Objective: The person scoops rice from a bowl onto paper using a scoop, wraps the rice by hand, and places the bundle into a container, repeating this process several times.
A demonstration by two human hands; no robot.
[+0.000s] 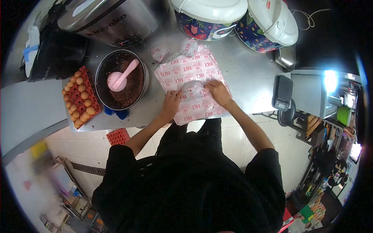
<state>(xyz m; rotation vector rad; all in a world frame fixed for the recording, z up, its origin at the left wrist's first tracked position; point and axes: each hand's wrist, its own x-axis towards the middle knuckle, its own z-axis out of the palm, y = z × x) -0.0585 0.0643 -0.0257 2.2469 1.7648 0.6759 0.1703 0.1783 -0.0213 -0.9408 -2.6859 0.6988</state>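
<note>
A pile of white wrapping papers with red print (194, 70) lies on the steel table. On top sits a rounded portion under clear plastic wrap (193, 90); its contents are hard to make out. My left hand (171, 104) is at the near left side of it, fingers curled on the plastic's edge. At the right side, my right hand (217, 92) pinches the plastic between bent fingers. Just beyond the papers are two wrapped round bundles, one on the left (159, 53) and one on the right (189, 47).
Left of the papers stands a pot of brown rice-like grains (144, 83) with a pink scoop (123, 77) in it. Egg trays (79, 97), a Miyako cooker (116, 25), two patterned white-lidded containers (210, 23) (268, 27) and a scale (282, 93) surround the work area.
</note>
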